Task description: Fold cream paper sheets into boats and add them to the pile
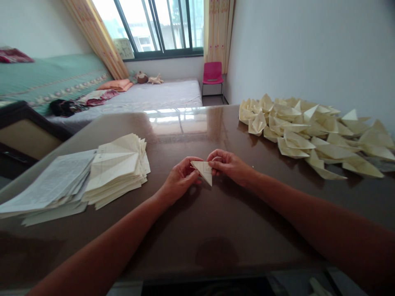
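Both of my hands meet over the middle of a glossy brown table [197,230]. Between them is a small cream paper folded into a triangle [204,171], its point facing down toward me. My left hand [180,179] pinches its left corner with fingers curled. My right hand [228,165] grips its upper right edge, fingers closed. To my left lies a stack of flat pre-creased sheets [119,170]. Further left sits a stack of printed pages [51,187].
A large heap of finished folded paper shapes [314,131] covers the table's right side by a white wall. Beyond the table are a low bed [154,96], a pink chair [212,74], curtains and a window. A dark cabinet [24,131] stands at the left.
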Available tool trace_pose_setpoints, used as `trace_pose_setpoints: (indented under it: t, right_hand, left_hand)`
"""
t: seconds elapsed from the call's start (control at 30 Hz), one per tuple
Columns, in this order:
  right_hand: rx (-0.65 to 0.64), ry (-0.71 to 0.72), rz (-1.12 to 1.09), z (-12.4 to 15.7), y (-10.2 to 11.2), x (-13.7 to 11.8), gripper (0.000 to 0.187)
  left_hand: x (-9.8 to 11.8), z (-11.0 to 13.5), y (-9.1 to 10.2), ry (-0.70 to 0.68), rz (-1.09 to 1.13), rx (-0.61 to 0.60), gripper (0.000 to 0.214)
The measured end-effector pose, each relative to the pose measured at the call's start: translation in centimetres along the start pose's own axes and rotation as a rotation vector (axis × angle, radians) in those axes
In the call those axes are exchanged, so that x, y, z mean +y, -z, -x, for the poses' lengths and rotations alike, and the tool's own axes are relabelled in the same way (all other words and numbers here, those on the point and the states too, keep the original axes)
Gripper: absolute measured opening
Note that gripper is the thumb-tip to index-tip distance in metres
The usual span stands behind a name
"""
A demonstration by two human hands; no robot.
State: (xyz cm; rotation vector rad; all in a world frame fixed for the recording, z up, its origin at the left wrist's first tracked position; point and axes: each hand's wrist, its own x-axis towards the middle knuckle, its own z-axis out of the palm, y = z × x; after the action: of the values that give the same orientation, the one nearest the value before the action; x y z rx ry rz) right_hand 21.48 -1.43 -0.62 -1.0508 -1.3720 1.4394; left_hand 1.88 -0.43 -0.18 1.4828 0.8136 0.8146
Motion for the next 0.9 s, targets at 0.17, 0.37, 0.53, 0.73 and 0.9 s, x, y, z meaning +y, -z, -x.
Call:
trace_pose_setpoints:
  t: [0.17,0.37,0.53,0.73,0.9]
  right_hand:
    - [-0.003,0.130,0.243,0.2,-0.6,-0.1,0.019]
    - [0.016,0.223,0.641,0.9,-1.4,-0.3,0.039]
    - [0.017,0.397,0.791,1.2,-1.8,0.1,0.045]
    - [-0.004,0.488,0.869,1.5,-2.2,0.2,0.043]
    - [0.052,0.519,0.887,1.3,-2.3,0.4,0.040]
  left_hand:
    - [-0.6,-0.1,-0.3,-0.010,-0.107,0.014,0.028]
    - [-1.5,-0.1,0.0,-0.115,-0.339,0.115,0.017]
    - [-1.1,0.2,-0.1,-0.170,-0.438,0.113,0.013]
    - [-0.8,0.5,-0.6,-0.220,-0.563,0.125,0.010]
    - [-1.3,0.3,-1.3,-0.242,-0.676,0.153,0.020]
